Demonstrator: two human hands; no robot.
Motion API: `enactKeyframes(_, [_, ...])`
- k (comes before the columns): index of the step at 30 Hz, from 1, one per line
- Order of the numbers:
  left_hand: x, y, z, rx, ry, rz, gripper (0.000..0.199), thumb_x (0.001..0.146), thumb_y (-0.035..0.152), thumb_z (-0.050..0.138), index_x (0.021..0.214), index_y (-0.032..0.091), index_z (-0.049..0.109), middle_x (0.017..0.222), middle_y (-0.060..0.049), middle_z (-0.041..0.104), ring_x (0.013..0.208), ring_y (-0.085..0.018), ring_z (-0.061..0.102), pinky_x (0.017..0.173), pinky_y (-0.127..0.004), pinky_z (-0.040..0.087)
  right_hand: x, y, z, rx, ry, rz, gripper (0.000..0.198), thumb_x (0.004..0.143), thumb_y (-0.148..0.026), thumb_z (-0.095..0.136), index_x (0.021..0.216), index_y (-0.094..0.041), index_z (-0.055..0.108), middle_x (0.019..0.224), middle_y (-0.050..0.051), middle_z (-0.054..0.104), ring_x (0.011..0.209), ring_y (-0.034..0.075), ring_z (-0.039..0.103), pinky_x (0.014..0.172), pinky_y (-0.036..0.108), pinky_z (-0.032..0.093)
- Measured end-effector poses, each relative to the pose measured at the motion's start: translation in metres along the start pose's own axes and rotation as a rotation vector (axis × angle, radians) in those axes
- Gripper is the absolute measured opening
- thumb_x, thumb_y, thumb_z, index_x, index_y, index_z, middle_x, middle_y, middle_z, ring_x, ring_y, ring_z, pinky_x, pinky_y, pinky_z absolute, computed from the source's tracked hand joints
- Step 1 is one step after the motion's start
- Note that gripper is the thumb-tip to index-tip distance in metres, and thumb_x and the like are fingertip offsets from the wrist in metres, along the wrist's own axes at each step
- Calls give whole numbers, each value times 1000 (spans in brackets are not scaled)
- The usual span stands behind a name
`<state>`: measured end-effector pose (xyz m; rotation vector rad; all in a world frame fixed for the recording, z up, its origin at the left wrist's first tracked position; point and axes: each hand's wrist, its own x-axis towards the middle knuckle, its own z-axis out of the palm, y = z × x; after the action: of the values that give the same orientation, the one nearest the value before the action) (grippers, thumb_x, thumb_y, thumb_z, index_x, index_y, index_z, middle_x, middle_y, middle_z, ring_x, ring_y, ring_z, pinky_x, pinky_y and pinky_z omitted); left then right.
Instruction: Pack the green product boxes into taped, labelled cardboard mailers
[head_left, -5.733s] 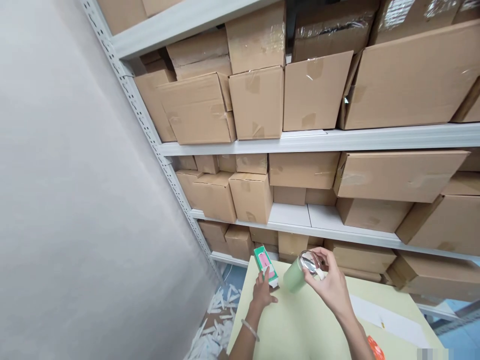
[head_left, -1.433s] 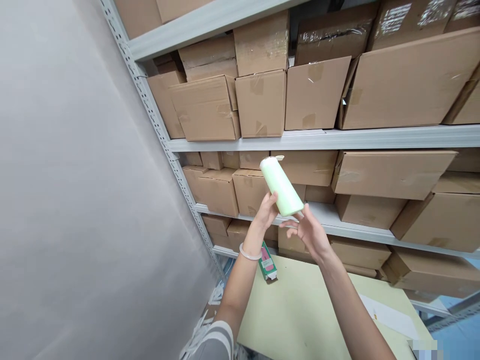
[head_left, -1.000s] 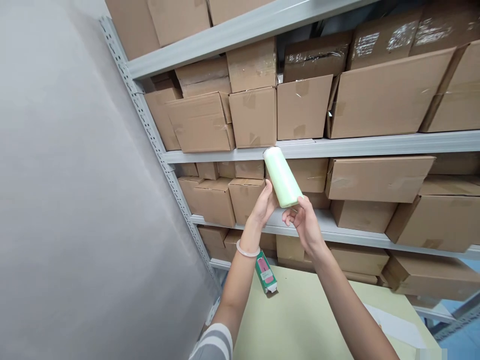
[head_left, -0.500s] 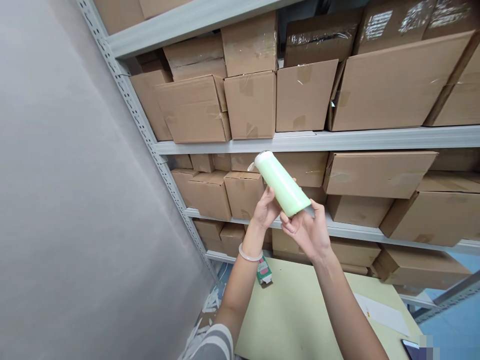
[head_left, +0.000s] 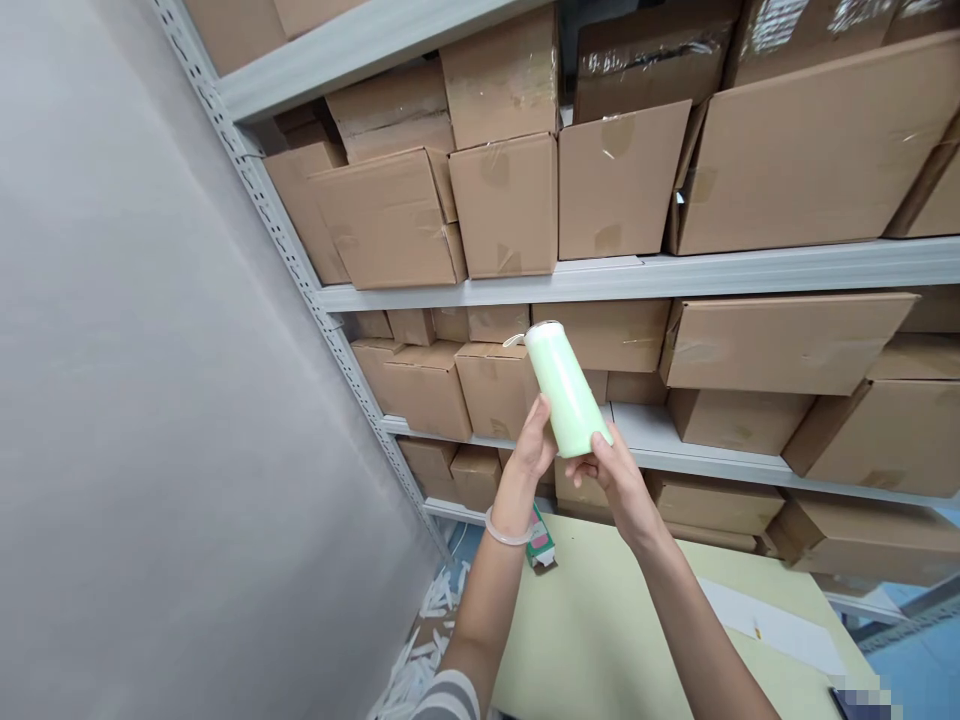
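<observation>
A pale green bottle (head_left: pixel 568 392) with a white cap and a small strap loop is held up in front of the shelves, its base tilted toward me. My left hand (head_left: pixel 535 440) wraps its left side, thumb on the front and the other fingers hidden behind. At the lower right of the bottle, my right hand (head_left: pixel 609 470) grips the base edge with the thumb on the front; its other fingers curl below. A pale bangle (head_left: pixel 507 530) circles my left wrist. Beyond that wrist, a green and pink small box (head_left: pixel 541 543) lies on the table with an end flap open.
Grey metal shelves (head_left: pixel 750 272) packed with cardboard boxes (head_left: pixel 504 205) stand ahead. Below is a pale yellow table (head_left: pixel 585 620) bearing a white sheet (head_left: pixel 772 620) and a dark phone-like object (head_left: pixel 855 703). A grey wall (head_left: pixel 165 400) rises on the left, with white scraps (head_left: pixel 420 660) near its foot.
The bottle has shifted slightly right and down and stands more upright. My right hand has turned, bringing its thumb onto the front of the bottle near the base.
</observation>
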<state>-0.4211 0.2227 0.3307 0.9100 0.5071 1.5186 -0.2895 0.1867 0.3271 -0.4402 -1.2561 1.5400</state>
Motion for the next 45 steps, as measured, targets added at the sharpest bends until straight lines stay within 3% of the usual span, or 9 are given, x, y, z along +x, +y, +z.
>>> enactKeyframes(6, [-6, -15, -11, 16, -45, 27, 68, 72, 70, 68, 116, 19, 62, 110, -11, 69, 103, -29, 66, 81, -37, 54, -12, 4, -3, 242, 9, 107, 39, 92, -56, 41, 100, -23, 59, 73, 2, 59, 49, 13, 42, 47, 30, 39])
enactKeyframes(11, [-15, -21, -14, 29, -82, 24, 66, 75, 63, 70, 123, 19, 59, 125, -15, 64, 109, -29, 63, 84, -37, 53, -18, 18, -19, 433, -54, 289, 47, 90, -60, 37, 105, -23, 61, 66, -1, 50, 43, 12, 26, 40, 29, 33])
enactKeyframes(14, [-22, -26, -18, 43, -122, 0, 71, 70, 53, 79, 130, 24, 55, 126, -13, 64, 92, -24, 67, 70, -31, 54, -22, 34, -24, 550, -65, 402, 40, 92, -53, 39, 98, -20, 62, 60, -5, 40, 41, 10, 14, 36, 26, 27])
enactKeyframes(18, [-30, -33, -25, 66, -106, -49, 85, 64, 38, 86, 139, 30, 47, 123, -9, 65, 65, -10, 62, 54, -21, 48, -29, 49, -21, 587, -23, 394, 27, 94, -40, 42, 91, -23, 63, 55, -8, 33, 41, 10, 7, 35, 23, 22])
enactKeyframes(23, [-40, -31, -21, 146, -32, -13, 94, 67, 49, 81, 148, 28, 37, 128, -9, 63, 85, -19, 67, 61, -24, 54, -27, 54, -32, 194, -69, 441, 35, 86, -54, 52, 84, -22, 65, 53, -3, 46, 44, 13, 36, 45, 28, 35])
enactKeyframes(28, [-60, -22, -6, 372, -19, 91, 91, 77, 48, 74, 153, 27, 29, 148, -7, 48, 128, -29, 52, 100, -35, 49, -20, 39, -58, -249, 259, 104, 33, 79, -52, 67, 93, -22, 68, 84, 2, 67, 66, 14, 54, 61, 27, 43])
enactKeyframes(31, [-72, -27, 0, 652, -22, 111, 94, 78, 43, 74, 155, 28, 22, 147, -7, 48, 128, -28, 51, 105, -39, 44, -18, 27, -58, -294, 222, 11, 42, 82, -55, 64, 111, -24, 65, 107, 5, 69, 87, 18, 61, 74, 28, 48])
enactKeyframes(37, [-78, -38, 4, 1180, -4, 203, 87, 76, 37, 76, 151, 35, 32, 138, -3, 55, 129, -28, 47, 110, -41, 38, -19, 37, -53, -251, 417, 41, 50, 69, -52, 79, 103, -17, 66, 100, 9, 72, 92, 26, 65, 75, 33, 51])
enactKeyframes(45, [-88, -33, -27, 985, -40, 208, 74, 86, 52, 63, 150, 32, 32, 150, -8, 41, 135, -28, 43, 113, -43, 35, -17, 42, -54, 19, 459, 32, 55, 72, -54, 76, 111, -16, 66, 108, 11, 73, 104, 31, 65, 84, 40, 54])
